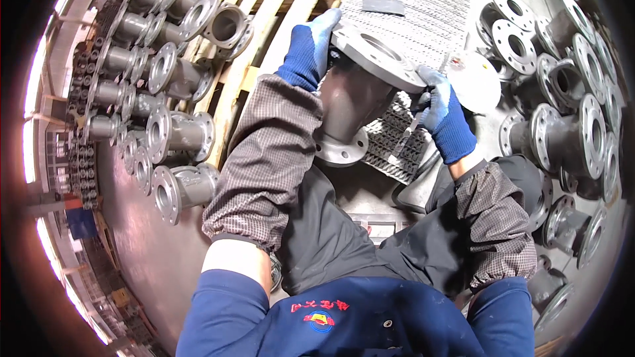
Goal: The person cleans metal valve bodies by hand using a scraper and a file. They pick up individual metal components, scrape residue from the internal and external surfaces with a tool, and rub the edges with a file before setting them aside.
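Between my hands, over the gap between my knees, is a grey flanged pipe fitting (354, 99), tilted, with its wide flange up and a smaller flange at its lower end. My left hand (309, 51), in a blue glove with a pale palm, is closed on the left edge of the wide flange. On the opposite edge my right hand (444, 114), gloved the same way, is closed too. A thin greyish shape shows below the right fingers; I cannot tell what it is. Behind and under the fitting lies a ridged, light grey sheet stack (436, 10).
A dark flat rectangular piece (383, 5) lies on the ridged stack. Beside its right edge is a white round disc (473, 84). Several flanged pipe pieces (562, 139) crowd the right side; more pipe pieces (182, 132) stand at left, along a wooden pallet (268, 23).
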Available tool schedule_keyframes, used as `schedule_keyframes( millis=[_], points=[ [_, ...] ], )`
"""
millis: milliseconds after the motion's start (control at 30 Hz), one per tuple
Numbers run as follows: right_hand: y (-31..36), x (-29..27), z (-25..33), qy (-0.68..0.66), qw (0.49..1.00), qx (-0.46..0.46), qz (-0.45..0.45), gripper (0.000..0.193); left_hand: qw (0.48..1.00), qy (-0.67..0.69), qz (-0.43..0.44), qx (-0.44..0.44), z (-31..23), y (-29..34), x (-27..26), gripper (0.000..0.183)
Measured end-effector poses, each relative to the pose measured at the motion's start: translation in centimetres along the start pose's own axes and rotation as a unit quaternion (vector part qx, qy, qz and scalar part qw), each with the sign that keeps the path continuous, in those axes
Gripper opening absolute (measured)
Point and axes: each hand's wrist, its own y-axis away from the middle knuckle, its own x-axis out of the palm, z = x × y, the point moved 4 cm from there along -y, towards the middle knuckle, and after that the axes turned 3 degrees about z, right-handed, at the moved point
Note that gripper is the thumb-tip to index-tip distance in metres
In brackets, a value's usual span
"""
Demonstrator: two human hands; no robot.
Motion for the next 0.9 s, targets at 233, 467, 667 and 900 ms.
schedule_keyframes(
  millis=[233, 467, 667, 900],
  points=[
    [0.2, 1.3, -0.3, 0.099, 0.993, 0.004, -0.067, 0.026, 0.968, -0.202, -0.023, 0.146, 1.0, 0.6, -2.4, 0.040],
    [3.2, 6.6, 1.7, 0.491, 0.832, -0.213, 0.142, 0.033, 0.969, 0.246, -0.010, -0.028, 1.6, 9.3, -6.6, 0.031],
    [4.9, 13.9, 2.6, 0.502, 0.765, -0.355, 0.191, 0.023, 0.980, 0.107, -0.151, -0.079, 5.9, 11.8, -11.6, 0.044],
    [1.7, 21.8, 1.4, 0.516, 0.695, -0.404, 0.294, 0.011, 0.968, 0.039, -0.245, 0.034, 0.7, 15.0, -18.0, 0.039]
  ],
)
